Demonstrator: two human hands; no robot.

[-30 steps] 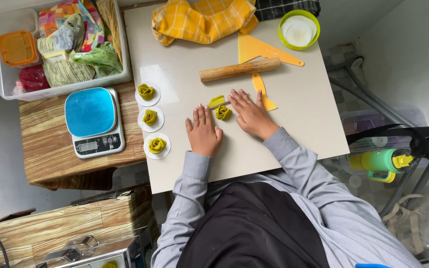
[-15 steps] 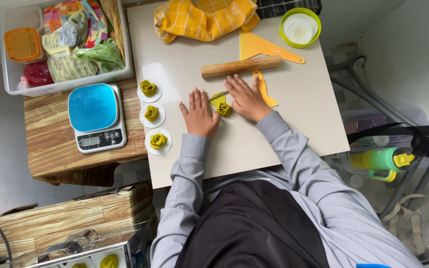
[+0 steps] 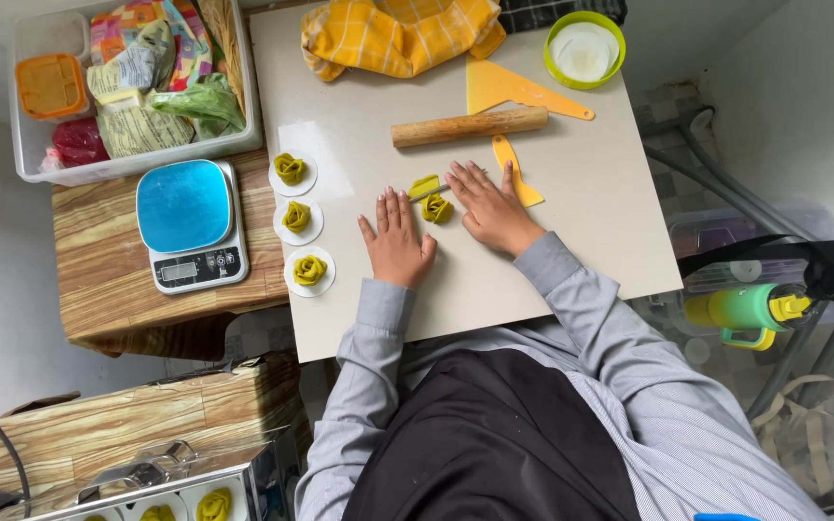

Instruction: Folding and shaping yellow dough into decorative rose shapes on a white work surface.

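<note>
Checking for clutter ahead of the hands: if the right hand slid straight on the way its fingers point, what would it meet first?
Likely the yellow plastic scraper lying just past the right hand's fingertips, then the wooden rolling pin beyond it.

Two hands are on the white board: one left hand (image 3: 398, 243) and one right hand (image 3: 487, 205). Between them is one rolled green dough piece (image 3: 436, 208), with one flat green dough strip (image 3: 424, 186) just above it. Three finished dough rolls (image 3: 296, 216) sit in a column, each on its own white paper round, so three rounds. There is one wooden rolling pin (image 3: 469, 126), two yellow scrapers (image 3: 514, 89), one green-rimmed bowl (image 3: 585, 50), one yellow checked cloth (image 3: 400, 34), one kitchen scale (image 3: 189, 225), one clear plastic bin (image 3: 132, 87) and one green and yellow bottle (image 3: 747, 311).
</note>
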